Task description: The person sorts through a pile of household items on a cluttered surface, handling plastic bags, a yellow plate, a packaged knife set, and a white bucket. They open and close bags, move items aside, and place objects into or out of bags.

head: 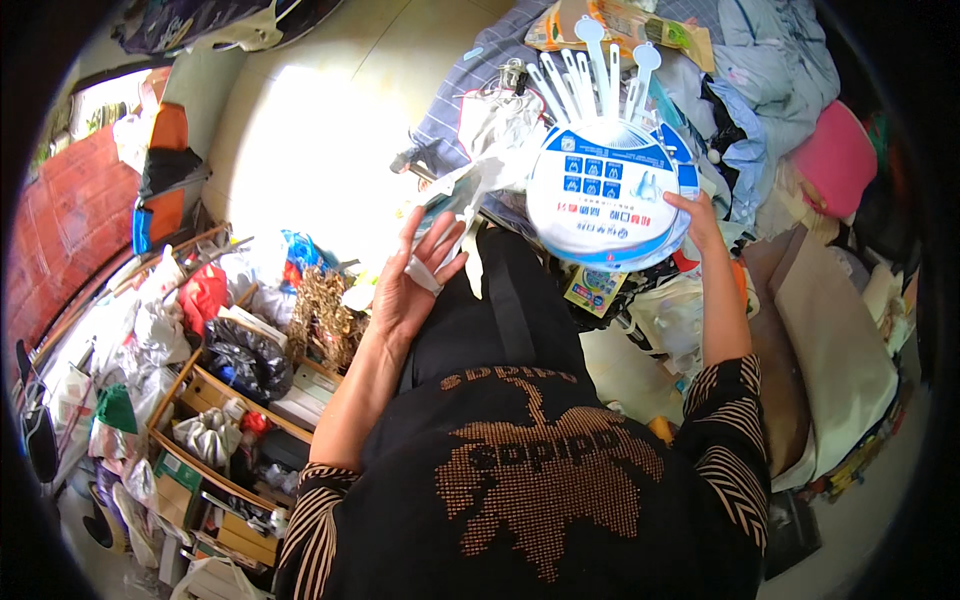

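Note:
My right hand (694, 217) grips the edge of a stack of round plastic hand fans (611, 187), white and blue with printed writing. Their white handles (592, 86) spread out at the far side, away from me. My left hand (416, 277) is palm up with its fingers apart, left of the fans. A crumpled thin plastic bag (469, 191) lies against its fingers and reaches down over the palm; whether the hand grips it is unclear. Beyond it a white cloth or bag with a red edge (499, 124) rests on a grey striped cloth (450, 112).
At the left stands a wooden shelf (232, 487) holding bags and boxes, with a black plastic bag (247, 360) and dried plants (326, 311) near it. Clothes, a pink hat-like item (836, 161) and a large open cardboard box (832, 360) are at the right.

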A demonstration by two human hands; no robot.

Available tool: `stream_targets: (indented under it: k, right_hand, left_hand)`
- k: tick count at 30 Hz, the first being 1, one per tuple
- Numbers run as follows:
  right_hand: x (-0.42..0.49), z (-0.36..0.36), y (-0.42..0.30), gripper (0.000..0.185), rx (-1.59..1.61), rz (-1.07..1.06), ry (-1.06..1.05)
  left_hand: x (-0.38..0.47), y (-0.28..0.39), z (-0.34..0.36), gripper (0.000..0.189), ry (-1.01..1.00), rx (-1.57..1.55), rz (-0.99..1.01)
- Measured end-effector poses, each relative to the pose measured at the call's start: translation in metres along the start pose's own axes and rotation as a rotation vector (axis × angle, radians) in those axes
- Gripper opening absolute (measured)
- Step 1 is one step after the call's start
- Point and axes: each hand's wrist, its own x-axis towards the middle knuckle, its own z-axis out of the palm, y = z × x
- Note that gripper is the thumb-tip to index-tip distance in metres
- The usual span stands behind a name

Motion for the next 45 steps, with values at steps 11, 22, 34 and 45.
stream_targets:
  k: [11, 22, 34, 45]
  right_hand:
    - [-0.066, 0.074, -0.022, 0.060, -0.066, -0.090, -0.228]
    - [-0.020, 0.033, -0.016, 0.046, -0.615, 0.030, 0.261]
    - [-0.050, 0.148, -0.137, 0.086, -0.696, -0.294, -0.237]
    - [-0.047, 0.241, -0.116, 0.084, -1.065, -0.289, -0.042]
  left_hand:
    - [0.059, -0.031, 0.038, 0.056, 0.020, 0.793, -0.026]
    - [0.057, -0.026, 0.036, 0.029, -0.049, 0.723, -0.123]
    - [0.058, -0.029, 0.041, 0.041, -0.177, 1.012, -0.036]
    - [0.059, -0.034, 0.055, 0.053, -0.204, 1.398, 0.048]
